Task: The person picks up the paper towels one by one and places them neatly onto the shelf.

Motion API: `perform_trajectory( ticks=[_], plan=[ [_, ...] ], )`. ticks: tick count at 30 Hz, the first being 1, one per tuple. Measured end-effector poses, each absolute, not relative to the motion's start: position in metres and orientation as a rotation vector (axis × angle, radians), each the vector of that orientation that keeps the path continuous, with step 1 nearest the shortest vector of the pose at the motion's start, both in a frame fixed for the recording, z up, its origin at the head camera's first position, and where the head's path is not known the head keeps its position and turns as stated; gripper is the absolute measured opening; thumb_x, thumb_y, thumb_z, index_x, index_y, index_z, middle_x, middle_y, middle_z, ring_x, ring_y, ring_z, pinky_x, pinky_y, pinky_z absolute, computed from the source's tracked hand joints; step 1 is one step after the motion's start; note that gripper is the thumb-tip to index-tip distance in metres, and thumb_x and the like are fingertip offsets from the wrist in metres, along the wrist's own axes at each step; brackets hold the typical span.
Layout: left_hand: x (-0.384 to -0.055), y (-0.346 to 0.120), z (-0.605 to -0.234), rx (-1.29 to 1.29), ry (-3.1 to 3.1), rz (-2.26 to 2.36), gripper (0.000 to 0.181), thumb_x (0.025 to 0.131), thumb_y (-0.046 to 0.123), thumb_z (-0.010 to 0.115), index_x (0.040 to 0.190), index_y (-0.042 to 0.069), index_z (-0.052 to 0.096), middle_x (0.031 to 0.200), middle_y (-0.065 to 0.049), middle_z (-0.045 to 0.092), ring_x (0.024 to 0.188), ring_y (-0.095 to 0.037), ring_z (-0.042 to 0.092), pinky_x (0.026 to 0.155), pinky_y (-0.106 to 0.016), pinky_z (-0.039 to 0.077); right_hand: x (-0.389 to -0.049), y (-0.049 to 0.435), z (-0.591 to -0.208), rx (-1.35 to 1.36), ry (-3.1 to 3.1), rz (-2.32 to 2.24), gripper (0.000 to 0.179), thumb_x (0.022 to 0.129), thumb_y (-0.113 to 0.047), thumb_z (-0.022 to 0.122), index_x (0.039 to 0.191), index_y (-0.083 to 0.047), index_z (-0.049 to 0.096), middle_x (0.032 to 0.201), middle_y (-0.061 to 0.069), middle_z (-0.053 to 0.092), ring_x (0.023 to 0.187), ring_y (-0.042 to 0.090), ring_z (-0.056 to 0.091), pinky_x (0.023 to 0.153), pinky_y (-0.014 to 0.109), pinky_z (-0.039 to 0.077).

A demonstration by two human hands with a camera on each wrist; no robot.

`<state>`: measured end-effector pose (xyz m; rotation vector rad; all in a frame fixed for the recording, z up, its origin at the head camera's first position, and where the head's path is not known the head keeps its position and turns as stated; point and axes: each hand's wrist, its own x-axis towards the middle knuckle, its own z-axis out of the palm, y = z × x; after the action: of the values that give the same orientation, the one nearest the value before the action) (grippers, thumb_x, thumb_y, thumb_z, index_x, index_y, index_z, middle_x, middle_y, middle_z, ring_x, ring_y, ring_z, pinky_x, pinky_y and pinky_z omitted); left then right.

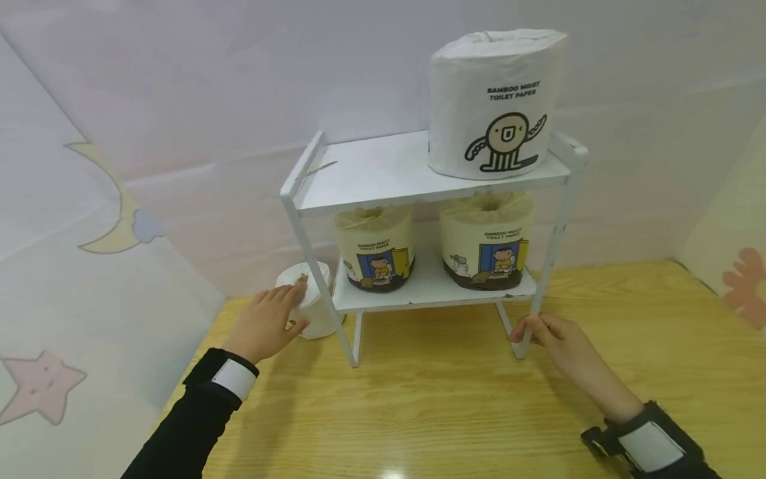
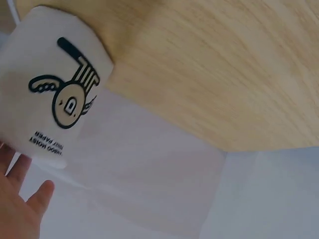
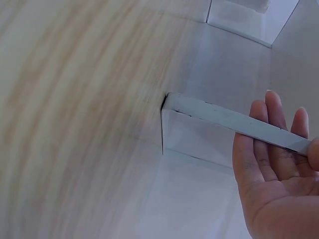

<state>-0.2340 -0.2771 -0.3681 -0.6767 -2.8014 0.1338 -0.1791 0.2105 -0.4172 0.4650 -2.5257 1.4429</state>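
My left hand point(image 1: 266, 324) lies with extended fingers on the top of a white wrapped toilet paper roll point(image 1: 314, 318), which stands on the table left of the shelf. In the left wrist view that roll point(image 2: 30, 94) shows a printed cartoon figure, with the fingertips at its edge. Fingers and thumb of my right hand point(image 1: 559, 346) pinch the front right leg point(image 1: 547, 266) of a white two-tier shelf point(image 1: 371, 163). The right wrist view shows the leg point(image 3: 214, 115) lying across the fingers, the thumb partly cut off at the frame's edge.
A large white toilet paper roll point(image 1: 505, 86) sits on the upper tier's right side. Two yellowish rolls, one left point(image 1: 374, 233) and one right point(image 1: 479, 226), stand on the lower tier. The wooden table point(image 1: 419, 406) meets a pale wall point(image 1: 251, 86) behind.
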Motion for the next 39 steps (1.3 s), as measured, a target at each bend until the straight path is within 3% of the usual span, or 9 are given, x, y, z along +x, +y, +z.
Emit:
perform_trajectory(
  ticks=[8, 19, 27, 39],
  plan=[
    [-0.24, -0.27, -0.382, -0.698, -2.717, 0.132, 0.069, 0.089, 0.035, 0.075, 0.141, -0.001, 0.049, 0.133, -0.019, 0.057, 0.126, -0.036, 0.05, 0.111, -0.053, 0.031, -0.181, 0.21, -0.419, 0.467, -2.514, 1.449, 0.034, 0.107, -0.012, 0.041, 0.09, -0.002, 0.069, 0.09, 0.007, 0.072, 0.088, -0.001, 0.064, 0.076, 0.027, 0.056],
    [-0.246, -0.257, -0.397, -0.548, -2.643, 0.077, 0.073, 0.085, 0.043, 0.077, 0.135, -0.004, 0.051, 0.124, -0.02, 0.06, 0.119, -0.038, 0.054, 0.099, -0.049, 0.045, -0.179, 0.21, -0.42, 0.432, -2.532, 1.4, 0.033, 0.108, -0.011, 0.041, 0.09, -0.002, 0.068, 0.089, 0.007, 0.072, 0.087, -0.001, 0.063, 0.075, 0.022, 0.054],
    [-0.247, -0.257, -0.405, -0.533, -2.557, 0.114, 0.069, 0.082, 0.037, 0.082, 0.125, -0.007, 0.052, 0.114, -0.021, 0.059, 0.112, -0.039, 0.054, 0.096, -0.047, 0.045, -0.181, 0.208, -0.419, 0.453, -2.533, 1.342, 0.034, 0.107, -0.01, 0.041, 0.088, -0.005, 0.068, 0.088, 0.005, 0.072, 0.088, -0.002, 0.062, 0.075, 0.026, 0.056],
    [-0.228, -0.248, -0.388, -0.451, -2.644, -0.045, 0.063, 0.073, 0.025, 0.09, 0.117, -0.007, 0.058, 0.124, -0.023, 0.061, 0.112, -0.039, 0.056, 0.095, -0.047, 0.047, -0.178, 0.205, -0.415, 0.414, -2.566, 1.337, 0.036, 0.108, -0.014, 0.039, 0.087, -0.005, 0.068, 0.088, 0.003, 0.072, 0.087, -0.001, 0.062, 0.077, 0.032, 0.056]
  ],
)
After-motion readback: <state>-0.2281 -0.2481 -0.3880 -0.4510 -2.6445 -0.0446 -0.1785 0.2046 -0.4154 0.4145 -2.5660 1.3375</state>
